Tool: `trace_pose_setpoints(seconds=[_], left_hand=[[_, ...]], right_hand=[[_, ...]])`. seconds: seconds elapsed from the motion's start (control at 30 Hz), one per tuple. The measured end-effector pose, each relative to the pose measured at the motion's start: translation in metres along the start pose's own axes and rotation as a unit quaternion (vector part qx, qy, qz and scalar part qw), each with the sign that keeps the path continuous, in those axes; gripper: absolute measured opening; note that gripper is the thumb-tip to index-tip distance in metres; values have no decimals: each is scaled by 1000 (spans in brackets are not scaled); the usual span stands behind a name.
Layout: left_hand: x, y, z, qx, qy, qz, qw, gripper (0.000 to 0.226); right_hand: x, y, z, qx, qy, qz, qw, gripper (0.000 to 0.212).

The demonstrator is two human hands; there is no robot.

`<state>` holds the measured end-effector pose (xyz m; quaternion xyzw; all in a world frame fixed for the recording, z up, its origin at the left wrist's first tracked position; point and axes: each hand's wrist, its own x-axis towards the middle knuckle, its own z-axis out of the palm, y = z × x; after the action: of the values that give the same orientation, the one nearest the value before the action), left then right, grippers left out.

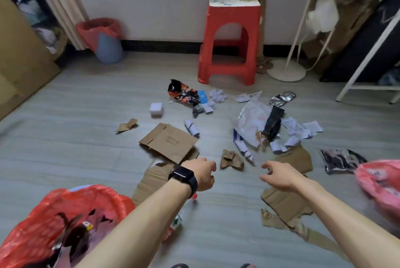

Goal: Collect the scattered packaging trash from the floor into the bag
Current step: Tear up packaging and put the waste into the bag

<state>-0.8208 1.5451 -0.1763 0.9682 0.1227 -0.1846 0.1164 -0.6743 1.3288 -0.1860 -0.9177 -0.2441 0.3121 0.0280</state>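
Observation:
Packaging trash lies scattered on the grey floor. A crumpled brown cardboard scrap [231, 159] sits between my two hands. My left hand [202, 173], with a black watch on the wrist, hovers just left of it, fingers loosely curled and empty. My right hand [279, 175] reaches from the right, fingers apart and empty. A flat cardboard piece [170, 142] lies beyond my left hand. The red plastic bag [65, 224] stands open at the lower left with some trash inside. A clear plastic wrapper [253, 122] and a black wrapper [273, 123] lie farther right.
A red stool [231, 38] stands by the wall. A blue bin with a red liner [106, 38] is at the back left. A white stand base [285, 70], a pink bag [383, 185] at the right edge, torn cardboard [285, 205] and a snack wrapper [184, 93] are also on the floor.

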Motion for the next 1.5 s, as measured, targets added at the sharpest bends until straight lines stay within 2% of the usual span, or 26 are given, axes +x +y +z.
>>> trace_pose_setpoints(seconds=[0.2, 0.37, 0.6, 0.73, 0.83, 0.9, 1.03, 1.17, 1.27, 1.4, 1.5], left_hand=[[71, 0, 65, -4, -101, -19, 995, 45], [132, -10, 102, -35, -130, -44, 990, 50], [253, -14, 88, -25, -24, -22, 999, 60], [322, -8, 81, 72, 54, 28, 996, 78], [355, 2, 91, 173, 62, 80, 980, 89], [371, 8, 99, 228, 46, 118, 965, 83], [391, 6, 117, 254, 53, 154, 953, 71], [378, -2, 122, 256, 69, 186, 946, 37], [359, -9, 121, 235, 51, 187, 953, 35], [321, -22, 134, 203, 48, 155, 966, 42], [291, -28, 152, 154, 5, 110, 982, 32]], right_hand=[[65, 45, 61, 105, -34, 51, 993, 62], [131, 57, 92, 100, -36, 49, 993, 67], [236, 47, 82, 90, 73, -9, 993, 64], [263, 43, 94, 43, 68, -36, 996, 71], [258, 47, 124, 3, 115, -54, 992, 64], [257, 49, 137, 12, 122, -52, 991, 63], [262, 49, 130, 32, 126, -65, 989, 60], [262, 44, 124, 42, 157, -64, 985, 36], [253, 35, 124, 40, 162, -38, 985, 29], [225, 30, 133, 22, 120, -10, 993, 41], [207, 39, 140, 8, 97, 4, 995, 28]])
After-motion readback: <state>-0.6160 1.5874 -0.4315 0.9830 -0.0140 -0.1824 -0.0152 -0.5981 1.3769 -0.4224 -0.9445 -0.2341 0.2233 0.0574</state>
